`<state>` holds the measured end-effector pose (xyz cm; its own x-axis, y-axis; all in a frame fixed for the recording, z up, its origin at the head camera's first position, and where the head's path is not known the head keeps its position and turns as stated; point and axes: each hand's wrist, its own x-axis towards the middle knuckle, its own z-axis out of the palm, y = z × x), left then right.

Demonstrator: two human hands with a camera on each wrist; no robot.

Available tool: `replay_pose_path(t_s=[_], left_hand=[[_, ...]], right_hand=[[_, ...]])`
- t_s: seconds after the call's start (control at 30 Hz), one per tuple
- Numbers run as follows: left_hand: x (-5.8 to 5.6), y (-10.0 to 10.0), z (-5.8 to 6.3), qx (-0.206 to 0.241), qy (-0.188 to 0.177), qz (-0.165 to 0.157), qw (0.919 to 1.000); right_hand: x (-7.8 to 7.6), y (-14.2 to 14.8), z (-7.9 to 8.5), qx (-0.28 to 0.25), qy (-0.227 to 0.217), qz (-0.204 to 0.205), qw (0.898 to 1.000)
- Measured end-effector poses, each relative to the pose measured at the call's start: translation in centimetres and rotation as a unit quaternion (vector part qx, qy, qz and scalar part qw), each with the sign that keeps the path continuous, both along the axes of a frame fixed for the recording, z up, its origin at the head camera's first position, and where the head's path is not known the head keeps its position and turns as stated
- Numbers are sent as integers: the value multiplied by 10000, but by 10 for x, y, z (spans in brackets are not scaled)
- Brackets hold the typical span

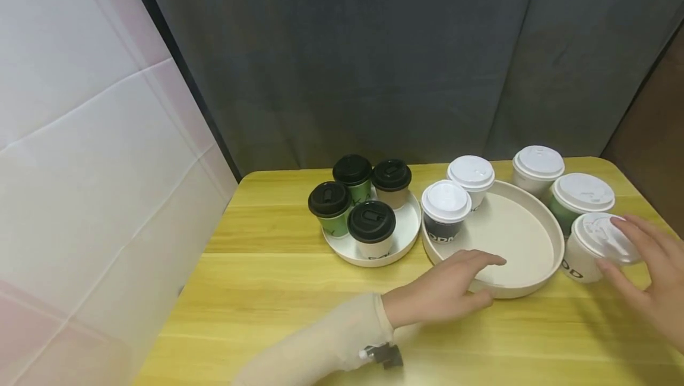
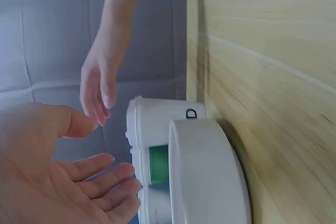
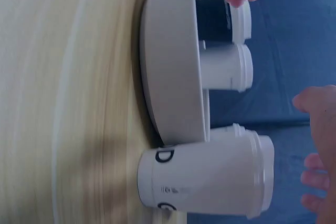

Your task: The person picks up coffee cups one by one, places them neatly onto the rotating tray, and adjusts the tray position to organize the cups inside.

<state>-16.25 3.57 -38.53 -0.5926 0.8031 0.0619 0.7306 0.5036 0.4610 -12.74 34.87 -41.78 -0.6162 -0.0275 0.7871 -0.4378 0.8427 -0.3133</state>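
My left hand [image 1: 446,291] hovers over the front rim of the large cream round tray [image 1: 515,237], fingers loosely spread and holding nothing. In that tray, at its left side, stand a dark paper cup [image 1: 443,228] and a pale one behind it [image 1: 471,178], both with white lids. My right hand [image 1: 654,282] is beside a white lettered paper cup [image 3: 205,174] standing upright at the tray's right edge. Its fingers overlap the white lid in the head view, but the right wrist view shows a gap between hand and cup.
Behind the lettered cup stand a green cup [image 1: 563,214] and another white cup [image 1: 537,175], both white-lidded, outside the tray. A smaller white tray [image 1: 410,228] to the left holds several black-lidded cups [image 1: 372,228]. A dark grey curtain [image 1: 347,59] hangs behind the wooden table [image 1: 256,291].
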Motion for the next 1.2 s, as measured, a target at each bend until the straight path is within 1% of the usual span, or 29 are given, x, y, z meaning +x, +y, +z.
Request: replay_pose_path(t_s=[0.1, 0.27, 0.3, 0.43, 0.53, 0.63, 0.73, 0.9, 1.0, 1.2], left_hand=[[-4, 13, 3, 75, -191, -80, 9998], [-11, 33, 2, 189, -590, -93, 9980], [-12, 38, 1, 196, -683, -92, 9974], [-19, 54, 0, 216, -962, -98, 9951], [-23, 65, -1, 238, -1120, -58, 9934], [-26, 76, -1, 252, -1356, 6, 9904], [-29, 86, -3, 307, -1706, 85, 9848], [-34, 105, -5, 589, -2315, 190, 9709], [-37, 114, -7, 708, -2552, 285, 9639], [-39, 125, -14, 727, -2833, 413, 9554]], right_hand=[[-4, 8, -1, -231, -64, -23, 9997], [-9, 17, -5, -549, -243, 118, 9981], [-10, 18, -6, -594, -308, 129, 9977], [-10, 24, -12, -688, -681, -40, 9953], [-10, 26, -15, -728, -979, -135, 9924], [-10, 28, -17, -776, -1215, -216, 9893], [-11, 29, -16, -738, -1456, -328, 9860], [-14, 32, -13, -649, -1676, -349, 9831], [-14, 33, -14, -628, -1691, -369, 9829], [-15, 35, -18, -645, -1646, -391, 9835]])
